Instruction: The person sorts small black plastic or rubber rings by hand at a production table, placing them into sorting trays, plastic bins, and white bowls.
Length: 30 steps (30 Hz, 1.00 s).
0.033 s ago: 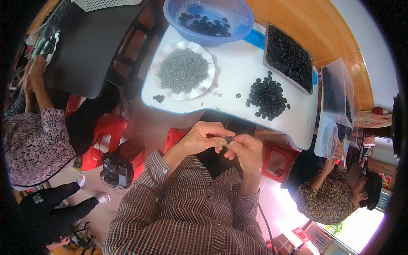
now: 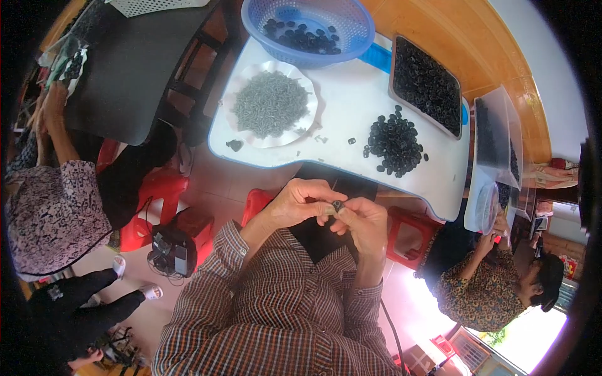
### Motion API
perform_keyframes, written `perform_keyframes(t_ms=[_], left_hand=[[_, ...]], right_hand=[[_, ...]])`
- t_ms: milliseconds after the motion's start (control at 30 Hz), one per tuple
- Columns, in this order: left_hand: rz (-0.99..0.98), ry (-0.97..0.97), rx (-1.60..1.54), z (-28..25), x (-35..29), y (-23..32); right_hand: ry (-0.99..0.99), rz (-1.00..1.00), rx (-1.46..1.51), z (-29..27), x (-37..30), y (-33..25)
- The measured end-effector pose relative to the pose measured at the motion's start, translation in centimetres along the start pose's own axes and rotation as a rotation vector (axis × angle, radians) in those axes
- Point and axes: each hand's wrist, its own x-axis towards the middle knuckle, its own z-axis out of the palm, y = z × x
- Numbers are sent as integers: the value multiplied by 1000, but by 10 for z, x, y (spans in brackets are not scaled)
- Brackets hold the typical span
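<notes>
A small, dark, roundish piece with a dull sheen (image 2: 338,205) is pinched between the fingertips of the bare left hand (image 2: 298,203) and the bare right hand (image 2: 362,225), just beyond the near edge of the smooth white table with a blue rim (image 2: 348,94). On the table, a white plate with a wavy rim (image 2: 266,141) bears a heap of slim grey, rod-like bits (image 2: 271,105), and a loose pile of glossy black, oval pieces (image 2: 395,145) lies to its right.

The fingers cover most of the small piece, so its full shape and material are hard to make out, as is whether anything is tucked in the curled lower fingers. The perforated blue plastic basket (image 2: 313,59) is cut off by the upper edge; black pieces lie inside it.

Behind the loose pile stands a pale-rimmed rectangular tray (image 2: 426,118) filled with black pieces. A red plastic stool (image 2: 407,235) is partly hidden by the right hand and the table. Co-workers sit to either side, one in a patterned top (image 2: 59,203) at a dark table (image 2: 119,69)
</notes>
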Motion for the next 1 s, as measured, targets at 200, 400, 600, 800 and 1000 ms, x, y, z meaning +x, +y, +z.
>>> perform_keyframes(t_ms=[200,400,600,800,1000], left_hand=[[26,27,35,2,0,-5],[17,34,132,5,-1,-5],[20,92,90,12,2,3],[44,133,156,16,4,3],[-34,145,124,19,7,0]], right_hand=[[-1,9,-9,-3,4,4],[5,32,-32,-5,4,6],[25,-13,56,-5,3,3],[63,-65,49,0,0,-3],[105,-85,-68,1,0,-2]])
